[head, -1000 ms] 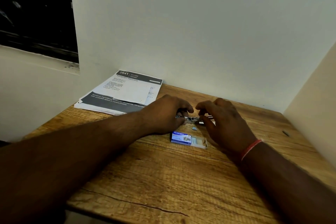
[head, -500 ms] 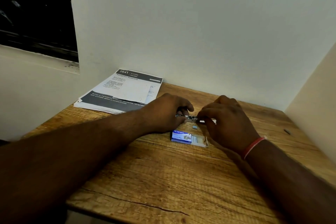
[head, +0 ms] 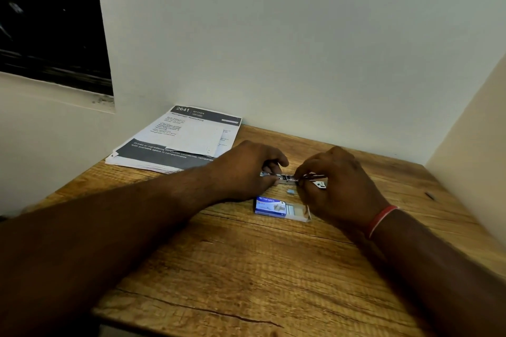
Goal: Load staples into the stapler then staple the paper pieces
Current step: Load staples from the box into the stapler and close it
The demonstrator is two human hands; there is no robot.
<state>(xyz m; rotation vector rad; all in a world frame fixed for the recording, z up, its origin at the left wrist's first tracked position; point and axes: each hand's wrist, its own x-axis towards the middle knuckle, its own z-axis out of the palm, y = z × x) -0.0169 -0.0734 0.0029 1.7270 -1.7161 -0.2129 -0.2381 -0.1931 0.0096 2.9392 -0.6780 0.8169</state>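
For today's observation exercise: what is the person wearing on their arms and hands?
Both forearms are bare, with no sleeves in view. The left hand wears no rings or gloves that show. The right hand is likewise bare, but its wrist carries a thin red band.

Place: a plain indoor desk nook, home or small office; which of the two cannot be told.
Work surface: wood-grain tabletop (head: 246, 268) with a visible crack line near the front edge, set into a corner.
Enclosure: bare off-white wall (head: 301, 49) behind, a cream side panel (head: 476, 159) at right.
Opening: dark window (head: 49, 22) at upper left, with a pale sill.
Paperwork: stack of printed sheets (head: 178, 142) headed "2641 KITCHEN".
Supplies: small blue staple box (head: 271, 206), its tray slid open.
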